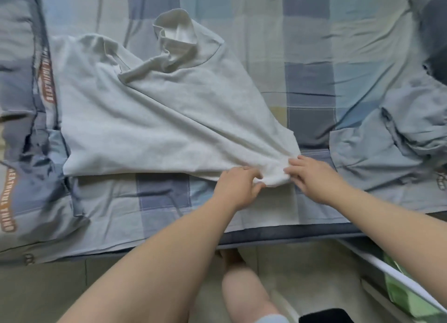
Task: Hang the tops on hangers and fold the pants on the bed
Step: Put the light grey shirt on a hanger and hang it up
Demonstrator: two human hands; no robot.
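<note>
Left hand (239,187) and right hand (312,177) pinch the white top (157,119) (bunched hem) on the bed (314,44).

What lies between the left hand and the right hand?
A bunched corner of the white shirt, which the left hand and the right hand both pinch, as the head view shows.

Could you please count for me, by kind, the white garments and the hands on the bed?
White T-shirt: 1
Hands: 2, the left hand and the right hand, both gripping the near corner of the shirt
Total: 3
</note>
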